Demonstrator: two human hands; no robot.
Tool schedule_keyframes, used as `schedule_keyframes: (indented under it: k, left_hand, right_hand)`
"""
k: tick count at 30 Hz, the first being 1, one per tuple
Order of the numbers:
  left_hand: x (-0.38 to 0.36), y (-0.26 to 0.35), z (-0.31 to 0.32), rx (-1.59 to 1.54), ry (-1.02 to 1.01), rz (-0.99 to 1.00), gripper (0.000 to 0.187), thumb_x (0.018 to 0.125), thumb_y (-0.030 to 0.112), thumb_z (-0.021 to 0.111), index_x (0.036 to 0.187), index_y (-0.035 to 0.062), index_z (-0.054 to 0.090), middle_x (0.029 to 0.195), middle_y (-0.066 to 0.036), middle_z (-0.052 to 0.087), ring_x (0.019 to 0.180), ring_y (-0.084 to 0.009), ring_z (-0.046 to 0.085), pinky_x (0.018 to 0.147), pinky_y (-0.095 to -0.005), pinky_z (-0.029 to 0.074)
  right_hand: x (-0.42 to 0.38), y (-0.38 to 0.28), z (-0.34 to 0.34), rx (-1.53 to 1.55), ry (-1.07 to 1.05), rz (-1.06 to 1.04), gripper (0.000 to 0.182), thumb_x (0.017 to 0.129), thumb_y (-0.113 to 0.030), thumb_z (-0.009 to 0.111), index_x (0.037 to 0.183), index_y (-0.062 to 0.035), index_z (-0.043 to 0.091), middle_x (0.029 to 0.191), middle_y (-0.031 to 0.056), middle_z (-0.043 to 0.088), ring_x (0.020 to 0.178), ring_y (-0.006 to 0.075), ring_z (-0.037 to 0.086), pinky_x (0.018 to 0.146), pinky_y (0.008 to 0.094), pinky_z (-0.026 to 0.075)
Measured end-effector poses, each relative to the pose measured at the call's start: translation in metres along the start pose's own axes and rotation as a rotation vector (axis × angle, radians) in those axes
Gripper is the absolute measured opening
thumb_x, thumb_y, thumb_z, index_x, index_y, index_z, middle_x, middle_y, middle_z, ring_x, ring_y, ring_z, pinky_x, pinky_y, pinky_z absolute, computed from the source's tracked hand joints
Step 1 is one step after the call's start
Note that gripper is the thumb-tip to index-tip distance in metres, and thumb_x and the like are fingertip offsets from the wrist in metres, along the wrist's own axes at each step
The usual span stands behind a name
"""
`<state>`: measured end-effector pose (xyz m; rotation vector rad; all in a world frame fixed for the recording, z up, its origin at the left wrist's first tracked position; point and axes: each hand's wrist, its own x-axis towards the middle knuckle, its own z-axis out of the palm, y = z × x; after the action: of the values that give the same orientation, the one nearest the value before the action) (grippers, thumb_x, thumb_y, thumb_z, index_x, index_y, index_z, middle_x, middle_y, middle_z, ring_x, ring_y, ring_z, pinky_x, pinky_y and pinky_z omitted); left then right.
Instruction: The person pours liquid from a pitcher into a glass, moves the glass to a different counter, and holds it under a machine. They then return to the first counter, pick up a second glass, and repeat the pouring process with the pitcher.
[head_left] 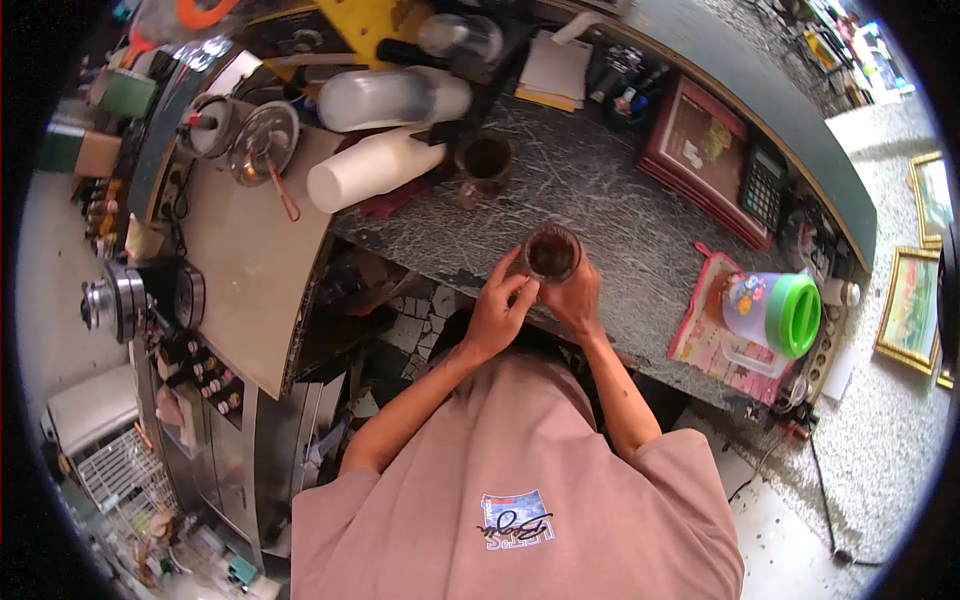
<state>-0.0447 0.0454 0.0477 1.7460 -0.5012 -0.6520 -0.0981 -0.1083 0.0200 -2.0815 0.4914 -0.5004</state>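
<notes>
A glass of dark brown drink [552, 255] is held between both hands, close over the front edge of the dark counter. My left hand [500, 312] has its fingers closed against the near left side of the glass. On the other side, my right hand [574, 298] wraps round it, with part of its fingers hidden behind the glass. A second glass with dark contents [484, 160] stands farther back on the counter, apart from my hands. Left of that lie a white bottle [372, 170] and a clear plastic bottle [394, 98].
A lime-lidded pitcher [760, 312] rests on a pink cloth [690, 335] at right. Stacked maroon books [700, 150] and a calculator [764, 186] sit behind. A metal bowl with an orange-handled utensil [262, 140] is on the beige tabletop [245, 270] at left.
</notes>
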Motion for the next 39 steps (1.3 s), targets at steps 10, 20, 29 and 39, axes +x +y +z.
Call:
schedule_keyframes:
  k: [10, 20, 29, 39]
  left_hand:
    - [-0.073, -0.013, -0.093, -0.028, 0.212, -0.104, 0.031, 0.092, 0.023, 0.069, 0.114, 0.0015, 0.070, 0.152, -0.024, 0.037, 0.135, -0.0360, 0.048, 0.104, -0.0401, 0.044]
    - [-0.132, -0.065, -0.250, 0.043, 0.538, -0.027, 0.026, 0.086, 0.023, 0.076, 0.096, -0.0012, 0.074, 0.149, -0.023, 0.044, 0.121, -0.0307, 0.061, 0.097, -0.0374, 0.050]
    - [-0.171, -0.094, -0.349, 0.021, 0.956, -0.149, 0.039, 0.078, 0.017, 0.085, 0.061, -0.0023, 0.055, 0.119, -0.019, 0.064, 0.084, -0.0178, 0.065, 0.067, -0.0307, 0.051]
    - [-0.209, -0.136, -0.422, -0.076, 1.332, -0.253, 0.027, 0.079, 0.015, 0.083, 0.096, -0.0023, 0.072, 0.101, -0.002, 0.068, 0.067, -0.0038, 0.055, 0.058, -0.0222, 0.043]
  right_hand:
    - [-0.013, -0.066, 0.095, -0.016, -0.258, -0.266, 0.086, 0.062, -0.042, 0.092, 0.126, 0.0016, 0.057, 0.119, 0.0197, 0.067, 0.109, 0.0345, 0.067, 0.091, 0.0429, 0.054]
    - [-0.015, -0.161, 0.256, -0.067, -0.545, -0.389, 0.088, 0.062, -0.043, 0.092, 0.129, -0.0003, 0.055, 0.119, 0.0175, 0.067, 0.108, 0.0344, 0.067, 0.090, 0.0427, 0.055]
    - [-0.021, -0.238, 0.397, 0.104, -0.791, -0.515, 0.073, 0.068, -0.024, 0.088, 0.129, -0.0009, 0.054, 0.121, 0.0180, 0.066, 0.111, 0.0366, 0.065, 0.091, 0.0444, 0.054]
    - [-0.039, -0.299, 0.502, 0.164, -1.077, -0.637, 0.075, 0.073, -0.012, 0.080, 0.138, -0.0030, 0.044, 0.133, 0.0189, 0.057, 0.122, 0.0400, 0.055, 0.102, 0.0473, 0.046]
